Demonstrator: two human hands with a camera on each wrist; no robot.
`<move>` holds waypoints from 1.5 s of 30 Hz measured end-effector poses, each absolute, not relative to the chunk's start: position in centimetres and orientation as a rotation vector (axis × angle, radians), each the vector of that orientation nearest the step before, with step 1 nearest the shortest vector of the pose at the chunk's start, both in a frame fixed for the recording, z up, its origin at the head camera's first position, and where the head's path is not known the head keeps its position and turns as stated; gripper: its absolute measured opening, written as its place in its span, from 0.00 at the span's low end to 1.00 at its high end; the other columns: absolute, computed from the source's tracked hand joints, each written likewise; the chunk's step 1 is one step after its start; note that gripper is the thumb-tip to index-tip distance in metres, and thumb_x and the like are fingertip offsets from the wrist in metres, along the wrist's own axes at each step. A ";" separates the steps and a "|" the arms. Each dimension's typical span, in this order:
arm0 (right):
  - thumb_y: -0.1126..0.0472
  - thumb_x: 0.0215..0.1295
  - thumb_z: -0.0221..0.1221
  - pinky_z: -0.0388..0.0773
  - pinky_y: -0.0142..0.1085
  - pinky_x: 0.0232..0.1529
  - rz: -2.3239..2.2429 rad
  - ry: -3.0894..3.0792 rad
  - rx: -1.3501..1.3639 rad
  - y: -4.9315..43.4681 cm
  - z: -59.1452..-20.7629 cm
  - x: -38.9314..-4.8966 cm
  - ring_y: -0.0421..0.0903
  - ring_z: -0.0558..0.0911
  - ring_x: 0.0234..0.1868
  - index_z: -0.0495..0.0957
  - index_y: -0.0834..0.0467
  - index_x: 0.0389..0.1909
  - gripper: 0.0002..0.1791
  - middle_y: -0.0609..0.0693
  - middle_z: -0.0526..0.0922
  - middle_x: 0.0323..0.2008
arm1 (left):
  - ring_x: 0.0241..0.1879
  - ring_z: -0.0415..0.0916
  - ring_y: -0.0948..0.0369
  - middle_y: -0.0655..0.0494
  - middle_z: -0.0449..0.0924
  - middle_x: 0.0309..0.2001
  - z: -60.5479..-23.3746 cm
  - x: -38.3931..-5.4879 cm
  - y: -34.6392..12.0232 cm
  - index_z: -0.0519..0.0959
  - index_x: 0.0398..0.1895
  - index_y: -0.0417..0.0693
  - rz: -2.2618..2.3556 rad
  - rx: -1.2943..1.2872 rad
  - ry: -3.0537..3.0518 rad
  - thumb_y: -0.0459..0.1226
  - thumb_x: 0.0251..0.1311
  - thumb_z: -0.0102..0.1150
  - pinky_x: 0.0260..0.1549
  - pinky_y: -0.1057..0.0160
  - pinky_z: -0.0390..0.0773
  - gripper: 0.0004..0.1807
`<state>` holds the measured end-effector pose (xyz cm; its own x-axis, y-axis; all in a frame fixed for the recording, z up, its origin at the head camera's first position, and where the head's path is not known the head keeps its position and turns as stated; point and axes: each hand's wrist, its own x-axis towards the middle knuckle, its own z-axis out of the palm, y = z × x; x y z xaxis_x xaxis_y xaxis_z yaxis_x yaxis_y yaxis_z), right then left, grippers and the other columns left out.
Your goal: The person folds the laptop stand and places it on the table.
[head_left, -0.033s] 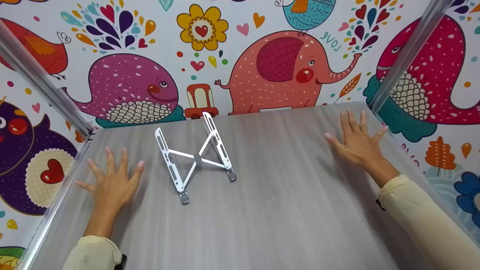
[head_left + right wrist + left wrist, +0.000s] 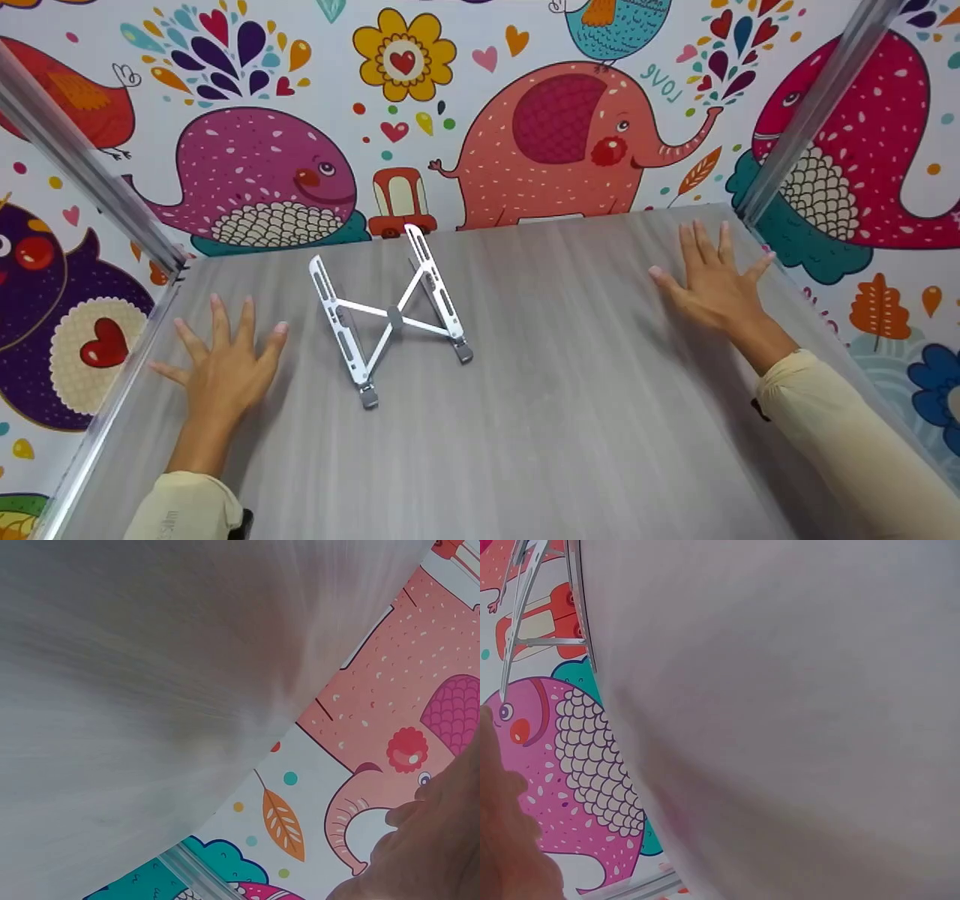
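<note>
A silver folding laptop stand (image 2: 395, 318) stands spread out on the table, left of centre, its crossed bars meeting at a grey hub. Grey feet tip the near ends of its two slotted rails. To its left, my left hand (image 2: 225, 375) has its fingers spread and holds nothing. Well to the right of the stand, my right hand (image 2: 716, 289) also has spread fingers and nothing in them. In the left wrist view, part of the stand (image 2: 551, 641) shows at the upper left, beside the blurred edge of the left hand (image 2: 510, 832). The right hand (image 2: 427, 840) fills the lower right corner in the right wrist view.
The grey wood-grain table (image 2: 540, 420) runs back to a wall with cartoon animals, among them a coral elephant (image 2: 555, 180) and a purple whale (image 2: 262, 169). Metal posts stand at the back left (image 2: 90, 142) and back right (image 2: 817, 112) corners. Printed panels line both sides.
</note>
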<state>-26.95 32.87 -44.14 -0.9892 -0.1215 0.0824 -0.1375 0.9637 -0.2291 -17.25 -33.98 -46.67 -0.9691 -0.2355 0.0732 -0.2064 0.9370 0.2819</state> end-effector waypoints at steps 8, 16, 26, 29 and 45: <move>0.21 0.67 0.36 -0.03 0.68 0.49 0.376 -3.057 0.212 32.9 -44.7 -26.9 0.64 0.20 0.79 0.26 0.42 0.81 0.53 0.51 0.27 0.83 | 0.71 0.09 0.25 0.40 0.20 0.81 -46.9 -17.0 -33.8 0.40 0.84 0.55 -0.444 0.358 -3.010 0.73 0.67 0.28 0.46 0.17 0.09 0.51; 0.20 0.66 0.36 0.02 0.72 0.54 0.481 -3.120 0.209 31.4 -45.3 -26.9 0.66 0.28 0.81 0.24 0.41 0.81 0.54 0.54 0.32 0.83 | 0.70 0.17 0.19 0.39 0.15 0.79 -46.6 -16.9 -32.7 0.34 0.83 0.54 -0.742 0.455 -3.142 0.74 0.67 0.17 0.50 0.12 0.21 0.51; 0.23 0.70 0.38 0.49 0.69 0.74 0.892 -3.033 0.220 24.4 -45.6 -27.7 0.67 0.64 0.75 0.30 0.44 0.83 0.52 0.62 0.68 0.74 | 0.82 0.39 0.43 0.39 0.41 0.82 -45.2 -16.8 -29.8 0.42 0.83 0.42 -1.470 0.493 -2.844 0.60 0.77 0.18 0.79 0.43 0.42 0.42; 0.27 0.73 0.39 0.68 0.63 0.67 1.006 -2.942 0.287 21.1 -45.5 -27.9 0.64 0.76 0.67 0.38 0.49 0.84 0.48 0.64 0.78 0.64 | 0.78 0.54 0.41 0.37 0.50 0.80 -45.1 -17.0 -28.4 0.46 0.83 0.42 -1.679 0.606 -2.678 0.61 0.77 0.20 0.74 0.43 0.59 0.43; 0.40 0.80 0.46 0.76 0.49 0.61 1.381 -2.871 0.492 4.3 -47.0 -29.2 0.51 0.84 0.45 0.64 0.53 0.77 0.33 0.54 0.86 0.35 | 0.38 0.79 0.59 0.37 0.75 0.59 -47.0 -19.5 -24.2 0.54 0.80 0.42 -1.823 0.644 -2.455 0.39 0.77 0.48 0.33 0.65 0.83 0.33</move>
<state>-29.23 4.33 -46.98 -0.9502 -0.3061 0.0577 -0.2362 0.5872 -0.7742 -19.47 -24.19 -46.98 -0.9149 -0.3335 -0.2275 -0.3143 0.2347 0.9199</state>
